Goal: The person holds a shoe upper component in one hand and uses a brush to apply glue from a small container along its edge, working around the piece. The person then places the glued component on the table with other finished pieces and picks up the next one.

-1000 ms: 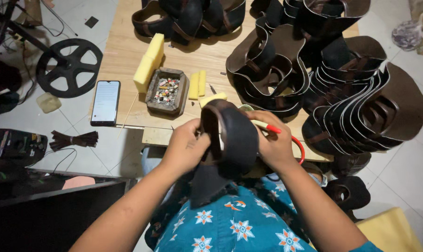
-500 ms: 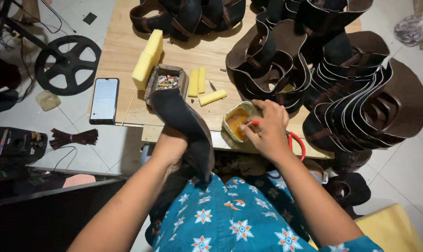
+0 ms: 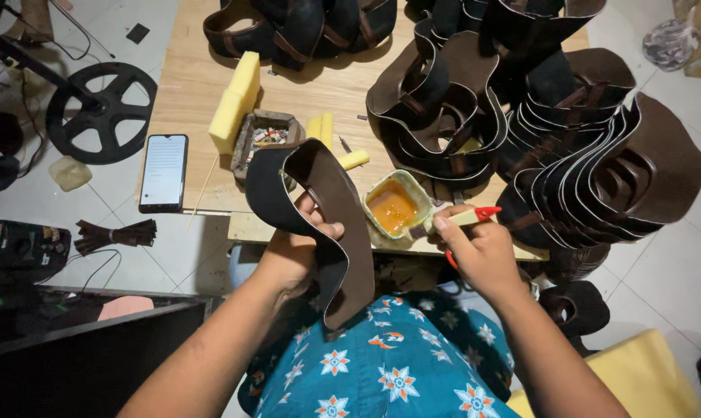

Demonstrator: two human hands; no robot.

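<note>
A black rectangular phone point(image 3: 163, 172) with a lit white screen lies at the wooden board's point(image 3: 188, 85) left edge.

Phone point(image 3: 164, 172) at board edge, yellow sponge point(image 3: 235, 101) beside tray, black reel point(image 3: 101, 111) on floor.

The glue bowl point(image 3: 394, 206) sits on the board's point(image 3: 188, 93) near edge — phone point(image 3: 164, 172) left, stacked leather pieces point(image 3: 590, 170) right.

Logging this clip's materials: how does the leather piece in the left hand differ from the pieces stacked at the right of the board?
The held leather piece is single, lifted off the board in the left hand, curling loosely. The stacked pieces are many, nested on edge, untouched. Both are dark brown, curved leather.
</note>
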